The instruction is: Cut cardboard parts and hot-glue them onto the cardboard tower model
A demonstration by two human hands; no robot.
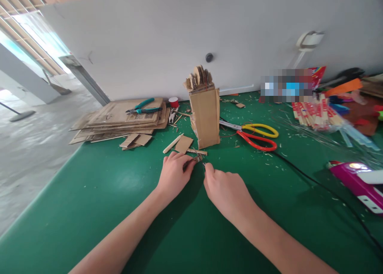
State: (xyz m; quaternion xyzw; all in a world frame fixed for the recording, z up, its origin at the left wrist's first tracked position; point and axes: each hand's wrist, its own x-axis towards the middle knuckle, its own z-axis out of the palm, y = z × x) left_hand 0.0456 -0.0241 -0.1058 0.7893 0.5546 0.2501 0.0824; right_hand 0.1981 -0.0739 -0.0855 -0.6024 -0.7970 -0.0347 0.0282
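Observation:
My left hand point(174, 172) is closed in a pinch around a small dark and brownish piece point(189, 162) whose kind I cannot make out. Just to its right, the fingertips of my right hand point(226, 190) are pressed together on a thin, dark, slender thing point(204, 166), mostly hidden by the fingers. The two hands nearly meet low over the green table. Right beyond them lie a square of cardboard point(184, 144) and a flat wooden stick point(173, 143). Behind these stands an upright cardboard box point(205, 118) with rounded cardboard pieces point(200, 76) on top.
Pliers point(144, 107) rest on stacked cardboard sheets point(116, 116) at the left. Scissors point(257, 136) with red and yellow handles lie right of the box. A black cable point(311, 182) runs past a purple power strip point(359, 182). Red-wrapped sticks point(314, 114) are at the back right.

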